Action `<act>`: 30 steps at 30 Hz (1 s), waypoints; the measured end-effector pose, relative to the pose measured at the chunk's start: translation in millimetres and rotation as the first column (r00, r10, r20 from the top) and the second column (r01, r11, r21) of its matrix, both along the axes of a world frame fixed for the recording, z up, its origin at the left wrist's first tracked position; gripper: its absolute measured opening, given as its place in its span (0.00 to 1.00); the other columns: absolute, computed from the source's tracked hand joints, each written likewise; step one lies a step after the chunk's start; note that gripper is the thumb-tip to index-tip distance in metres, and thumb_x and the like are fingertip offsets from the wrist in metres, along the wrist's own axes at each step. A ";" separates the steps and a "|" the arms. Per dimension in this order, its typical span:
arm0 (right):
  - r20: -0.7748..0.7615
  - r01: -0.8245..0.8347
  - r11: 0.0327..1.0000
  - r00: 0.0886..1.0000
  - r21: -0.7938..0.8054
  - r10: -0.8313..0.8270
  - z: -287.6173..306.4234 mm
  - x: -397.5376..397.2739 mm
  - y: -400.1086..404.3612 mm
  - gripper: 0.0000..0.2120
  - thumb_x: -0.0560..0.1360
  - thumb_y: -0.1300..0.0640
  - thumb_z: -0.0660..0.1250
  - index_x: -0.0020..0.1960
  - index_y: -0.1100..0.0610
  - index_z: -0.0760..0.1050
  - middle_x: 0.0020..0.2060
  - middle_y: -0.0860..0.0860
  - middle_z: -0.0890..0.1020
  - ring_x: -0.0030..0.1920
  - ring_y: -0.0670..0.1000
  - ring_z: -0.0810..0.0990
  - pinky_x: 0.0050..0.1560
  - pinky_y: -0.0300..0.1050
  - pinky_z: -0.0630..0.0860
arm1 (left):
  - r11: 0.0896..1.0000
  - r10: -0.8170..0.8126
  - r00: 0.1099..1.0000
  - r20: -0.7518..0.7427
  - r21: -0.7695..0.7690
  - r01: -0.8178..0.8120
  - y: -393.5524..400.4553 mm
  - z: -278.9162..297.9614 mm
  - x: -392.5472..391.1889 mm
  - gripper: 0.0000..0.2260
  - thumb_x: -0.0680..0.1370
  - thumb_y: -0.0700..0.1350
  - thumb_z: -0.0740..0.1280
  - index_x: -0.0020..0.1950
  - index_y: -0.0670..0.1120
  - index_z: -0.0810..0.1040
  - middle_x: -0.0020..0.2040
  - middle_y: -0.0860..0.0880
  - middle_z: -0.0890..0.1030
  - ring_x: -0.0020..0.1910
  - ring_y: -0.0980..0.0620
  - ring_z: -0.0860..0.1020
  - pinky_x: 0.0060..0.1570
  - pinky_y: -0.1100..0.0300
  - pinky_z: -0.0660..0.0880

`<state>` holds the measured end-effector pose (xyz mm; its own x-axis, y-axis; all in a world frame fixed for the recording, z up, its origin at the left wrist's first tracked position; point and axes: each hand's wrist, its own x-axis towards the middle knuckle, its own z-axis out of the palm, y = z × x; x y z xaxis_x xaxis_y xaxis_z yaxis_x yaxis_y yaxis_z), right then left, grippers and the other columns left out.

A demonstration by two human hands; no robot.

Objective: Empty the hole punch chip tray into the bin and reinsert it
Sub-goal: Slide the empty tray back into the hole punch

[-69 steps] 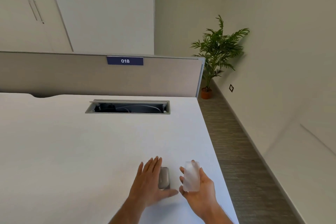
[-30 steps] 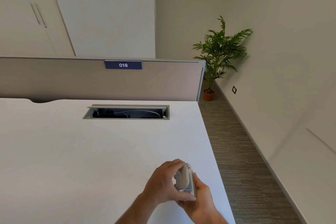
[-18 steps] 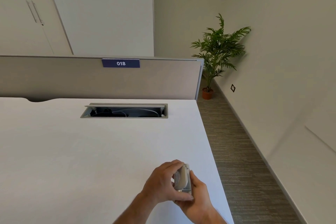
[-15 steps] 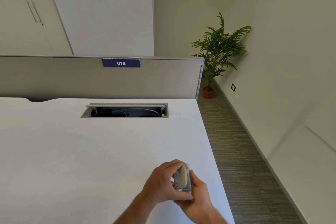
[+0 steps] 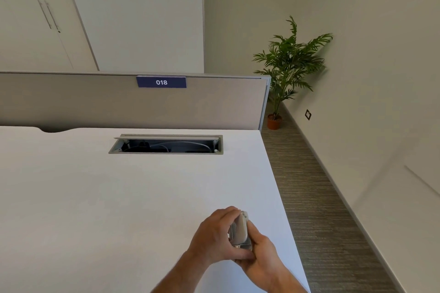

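Near the bench's [image 5: 119, 197] right front edge, both hands grip the small grey metal-and-plastic hole punch [image 5: 239, 231]: left hand [image 5: 214, 238] wraps it, right hand [image 5: 259, 254] presses the frosted chip tray, which may skew and jam.

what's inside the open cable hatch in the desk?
Inside the cable hatch: a white cable arcing across, plus dark shapes at left, likely plugs or black cables. The raised flap and near rim hide the floor and the front part of the recess.

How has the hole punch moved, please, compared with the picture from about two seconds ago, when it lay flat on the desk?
Yes. The hole punch is now up off the desk, tilted on edge near the right edge, clasped between the left hand and right hand.
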<state>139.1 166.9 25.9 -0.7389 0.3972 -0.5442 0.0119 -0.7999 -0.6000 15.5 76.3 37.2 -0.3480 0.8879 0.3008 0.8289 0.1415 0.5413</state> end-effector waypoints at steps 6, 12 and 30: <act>0.113 -0.131 0.969 0.988 0.208 0.110 11.2 3.4 9.2 0.24 0.78 0.73 0.53 0.63 0.56 0.80 0.55 0.66 0.86 0.50 0.62 0.87 0.45 0.56 0.84 | 0.994 0.003 0.947 0.322 -0.100 0.031 -1.8 -3.8 -4.3 0.52 0.57 0.68 0.80 0.76 0.60 0.60 0.70 0.67 0.66 0.68 0.67 0.67 0.61 0.75 0.69; 0.065 -0.071 0.980 0.996 0.188 0.059 8.5 7.3 17.1 0.20 0.79 0.74 0.54 0.63 0.62 0.78 0.53 0.70 0.85 0.52 0.70 0.85 0.48 0.60 0.84 | 0.940 0.268 0.454 0.850 -0.128 -0.317 -1.0 0.9 -1.4 0.14 0.83 0.49 0.65 0.68 0.48 0.75 0.61 0.48 0.81 0.52 0.51 0.83 0.49 0.53 0.84; 0.353 -0.356 0.776 0.917 0.520 0.184 32.0 17.0 9.6 0.23 0.76 0.69 0.59 0.64 0.47 0.75 0.50 0.61 0.88 0.49 0.60 0.88 0.50 0.51 0.85 | 0.911 0.330 0.403 0.854 -0.177 -0.372 11.3 10.1 22.5 0.16 0.76 0.29 0.65 0.52 0.46 0.85 0.44 0.41 0.86 0.47 0.40 0.85 0.41 0.36 0.84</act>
